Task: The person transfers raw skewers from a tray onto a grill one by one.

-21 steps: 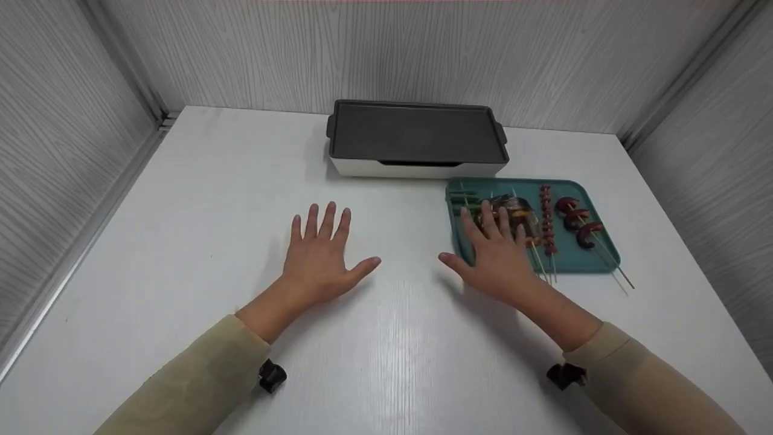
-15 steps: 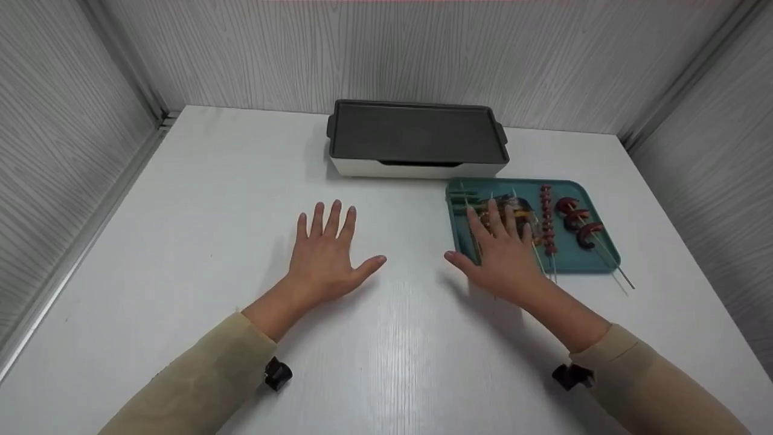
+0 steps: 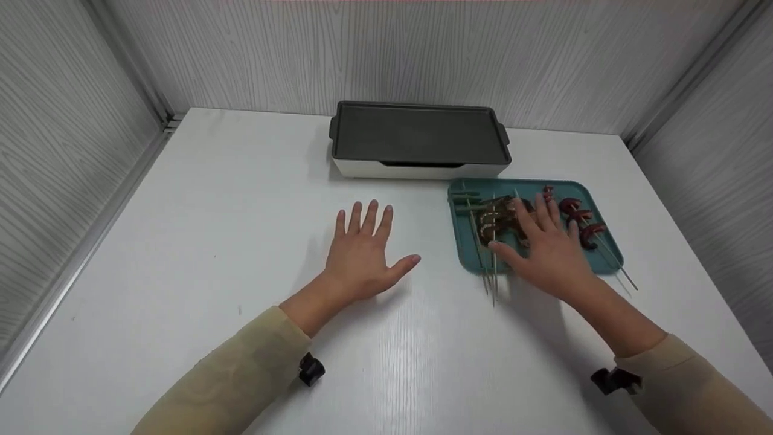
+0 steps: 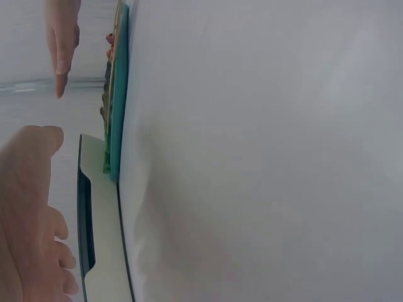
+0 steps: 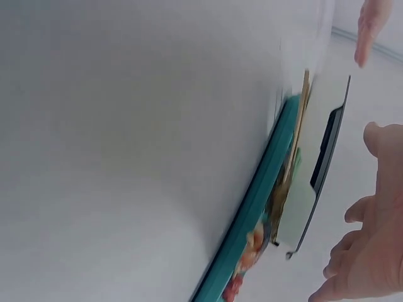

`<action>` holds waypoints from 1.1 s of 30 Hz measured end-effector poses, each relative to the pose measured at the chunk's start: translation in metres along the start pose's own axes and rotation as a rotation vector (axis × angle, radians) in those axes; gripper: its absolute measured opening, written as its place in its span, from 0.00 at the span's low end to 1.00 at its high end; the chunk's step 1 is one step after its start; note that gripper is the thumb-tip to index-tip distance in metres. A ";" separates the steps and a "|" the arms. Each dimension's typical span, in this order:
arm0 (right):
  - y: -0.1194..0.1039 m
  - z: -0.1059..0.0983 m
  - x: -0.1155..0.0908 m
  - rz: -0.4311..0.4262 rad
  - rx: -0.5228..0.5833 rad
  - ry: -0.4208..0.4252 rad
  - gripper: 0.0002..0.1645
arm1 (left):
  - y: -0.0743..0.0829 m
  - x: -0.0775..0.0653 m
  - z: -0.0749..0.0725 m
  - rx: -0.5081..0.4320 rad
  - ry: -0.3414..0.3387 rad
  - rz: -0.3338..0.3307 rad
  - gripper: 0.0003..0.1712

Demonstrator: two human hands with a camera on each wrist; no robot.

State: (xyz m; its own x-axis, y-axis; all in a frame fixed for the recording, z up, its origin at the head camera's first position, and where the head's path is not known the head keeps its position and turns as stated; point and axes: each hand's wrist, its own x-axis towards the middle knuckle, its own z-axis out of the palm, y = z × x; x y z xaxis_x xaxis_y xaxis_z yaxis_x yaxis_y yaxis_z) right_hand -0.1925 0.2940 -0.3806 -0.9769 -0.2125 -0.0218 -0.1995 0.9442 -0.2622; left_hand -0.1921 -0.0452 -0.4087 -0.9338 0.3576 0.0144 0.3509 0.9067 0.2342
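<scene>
My left hand point(image 3: 362, 260) hovers over the white table with its fingers spread and straight, holding nothing. To its right, my right hand point(image 3: 549, 254) is held above a teal tray point(image 3: 604, 263), palm down and fingers spread. Skewers lie on that tray: green pieces point(image 3: 465, 198) at the left, brown pieces point(image 3: 490, 223) beside them, and curled dark-red pieces point(image 3: 590, 234) at the right. A skewer of small red pieces point(image 3: 548, 192) is mostly hidden under the right hand. Both wrist views show the hands raised off the table and apart from the food.
Behind the tray stands a tabletop griddle point(image 3: 423, 136) with a flat black plate and a white base. Bare sticks point(image 3: 490, 287) stick out over the tray's front edge. Grey wood-grain walls point(image 3: 423, 54) enclose the white table point(image 3: 241, 199) at the back and both sides.
Both hands have shifted to the right, fingers still spread. The right hand has uncovered the brown skewers and now covers most of the small red ones. Tray and griddle stay put.
</scene>
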 end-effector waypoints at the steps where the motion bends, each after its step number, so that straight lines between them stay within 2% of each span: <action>1: 0.005 -0.002 -0.001 0.004 0.003 0.004 0.63 | 0.003 0.002 0.000 -0.002 -0.001 0.006 0.60; 7: 0.039 -0.015 -0.007 0.035 0.014 0.038 0.62 | 0.023 0.012 0.006 0.002 -0.009 0.046 0.58; 16: 0.087 -0.027 -0.016 0.085 0.061 0.020 0.61 | 0.050 0.023 0.014 -0.026 -0.023 0.113 0.52; 23: 0.120 -0.030 -0.019 0.116 0.080 -0.024 0.60 | 0.066 0.028 0.024 -0.019 -0.046 0.151 0.51; 33: 0.157 -0.027 -0.025 0.194 0.089 -0.105 0.62 | 0.081 0.030 0.034 -0.007 -0.103 0.189 0.49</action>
State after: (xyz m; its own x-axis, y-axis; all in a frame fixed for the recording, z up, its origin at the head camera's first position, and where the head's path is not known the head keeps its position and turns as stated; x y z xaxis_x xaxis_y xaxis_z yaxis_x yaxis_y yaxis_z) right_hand -0.2012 0.4547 -0.3949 -0.9820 -0.0585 -0.1795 0.0034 0.9451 -0.3268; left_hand -0.1895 0.0462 -0.4228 -0.8392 0.5423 -0.0412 0.5179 0.8200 0.2434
